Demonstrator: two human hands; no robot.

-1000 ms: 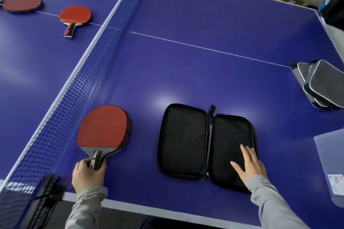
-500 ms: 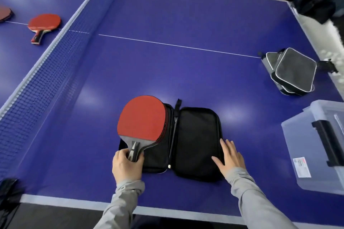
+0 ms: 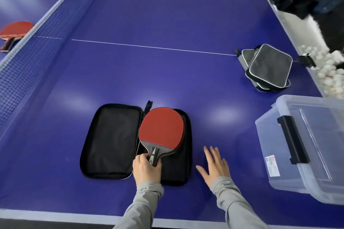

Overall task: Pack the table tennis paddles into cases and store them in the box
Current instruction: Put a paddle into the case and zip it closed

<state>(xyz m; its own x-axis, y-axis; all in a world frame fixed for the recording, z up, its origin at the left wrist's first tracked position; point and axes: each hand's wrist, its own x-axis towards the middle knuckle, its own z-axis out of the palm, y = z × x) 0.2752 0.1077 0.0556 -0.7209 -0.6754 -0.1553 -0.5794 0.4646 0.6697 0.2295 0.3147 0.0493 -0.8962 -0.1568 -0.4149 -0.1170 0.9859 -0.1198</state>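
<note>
The blue table-tennis counter carries all items. A clear plastic storage box with a black latch stands at the right near corner, its lid apparently on; no case seen inside. One black zip case lies opened flat near the front edge. A stack of red paddles lies over its right half, handle gripped by the left hand, fingers clamped round it. The right hand rests flat on the counter just beside the case, fingers spread, holding nothing. Judgement: early stage; the case needs closing and boxing. Closed grey-trimmed cases are piled far right. Another red paddle lies beyond the net, unpacked. White balls sit off the right edge. Nothing obstructs the case.
</note>
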